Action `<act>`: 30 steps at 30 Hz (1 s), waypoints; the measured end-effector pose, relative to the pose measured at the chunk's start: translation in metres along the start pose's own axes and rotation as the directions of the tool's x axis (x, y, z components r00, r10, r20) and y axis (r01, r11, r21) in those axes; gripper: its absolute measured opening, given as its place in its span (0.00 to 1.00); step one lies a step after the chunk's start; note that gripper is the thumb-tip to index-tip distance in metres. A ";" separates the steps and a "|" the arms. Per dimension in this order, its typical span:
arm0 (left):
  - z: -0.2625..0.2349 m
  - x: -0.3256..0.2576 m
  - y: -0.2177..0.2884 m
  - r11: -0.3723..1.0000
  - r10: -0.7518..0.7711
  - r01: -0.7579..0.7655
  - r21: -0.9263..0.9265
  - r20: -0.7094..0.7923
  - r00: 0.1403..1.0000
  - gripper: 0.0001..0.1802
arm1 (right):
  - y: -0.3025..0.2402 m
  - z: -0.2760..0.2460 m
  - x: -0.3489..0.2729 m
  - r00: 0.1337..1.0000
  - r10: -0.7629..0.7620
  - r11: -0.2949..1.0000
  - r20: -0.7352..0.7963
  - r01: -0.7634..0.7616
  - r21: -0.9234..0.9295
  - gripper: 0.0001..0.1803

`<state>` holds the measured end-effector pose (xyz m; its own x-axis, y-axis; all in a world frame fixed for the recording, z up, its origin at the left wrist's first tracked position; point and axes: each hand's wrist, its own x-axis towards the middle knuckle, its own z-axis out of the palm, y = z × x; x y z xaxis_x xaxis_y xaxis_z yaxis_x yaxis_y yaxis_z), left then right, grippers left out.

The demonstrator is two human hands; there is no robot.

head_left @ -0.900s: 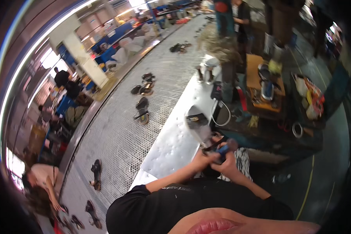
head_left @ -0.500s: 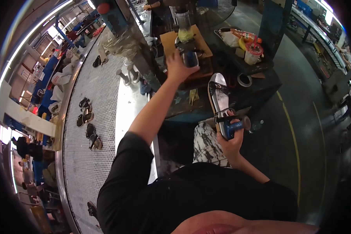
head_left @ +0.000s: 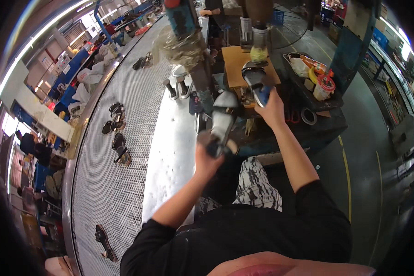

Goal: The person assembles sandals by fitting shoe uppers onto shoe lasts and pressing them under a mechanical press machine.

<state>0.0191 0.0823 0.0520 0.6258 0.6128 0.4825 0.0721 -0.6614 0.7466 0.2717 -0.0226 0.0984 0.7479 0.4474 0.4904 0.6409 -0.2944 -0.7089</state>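
My left hand is closed around the heel end of a strappy sandal, its grey insole facing up and its toe pointing away from me. Motion smears this sandal a little. Further off, my right hand grips a second dark sandal by the blue block at its heel. That sandal's toe lies just below a machine's yellow-green pad, over a brown board. Whether pad and sandal touch, I cannot tell.
To the left runs a perforated conveyor with several dark sandals. A metal ledge borders it, with two metal posts standing there. At the right, a black tray holds food and a lidded cup.
My left hand has drawn back toward me from the machine, bringing a sandal. My right hand has moved forward and put its sandal under the pad. The view has shifted.
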 end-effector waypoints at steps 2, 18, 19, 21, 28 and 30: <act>-0.028 -0.053 -0.002 0.914 -0.371 0.359 -0.187 -0.032 0.928 0.33 | 0.018 0.025 0.014 0.998 0.029 0.992 0.053 -0.022 -0.126 0.39; -0.134 -0.142 -0.082 0.866 -0.277 0.364 0.343 -0.277 0.920 0.49 | 0.024 0.058 0.067 0.971 -0.239 0.905 0.004 0.225 -0.362 0.43; -0.136 -0.144 -0.078 0.878 -0.273 0.355 0.320 -0.274 0.922 0.49 | 0.031 0.049 0.077 0.980 -0.197 0.916 0.021 0.192 -0.352 0.40; -0.124 -0.143 -0.073 0.911 -0.243 0.321 0.259 -0.292 0.925 0.48 | 0.085 0.023 0.114 0.926 -0.376 0.915 -0.041 0.364 -0.171 0.34; -0.152 -0.149 -0.081 0.975 -0.207 0.219 0.035 -0.210 0.955 0.38 | 0.070 0.046 0.135 0.892 -0.431 0.784 0.138 0.446 -0.431 0.31; -0.193 -0.173 -0.099 0.821 -0.567 0.529 -0.217 -0.193 0.801 0.32 | 0.052 0.049 0.108 0.932 -0.355 0.825 0.070 0.348 -0.445 0.34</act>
<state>-0.2464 0.1251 -0.0166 0.3107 0.9491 0.0517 0.2216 -0.1253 0.9671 0.3770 0.0521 0.0896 0.4573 0.5810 0.6733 0.8660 -0.4630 -0.1886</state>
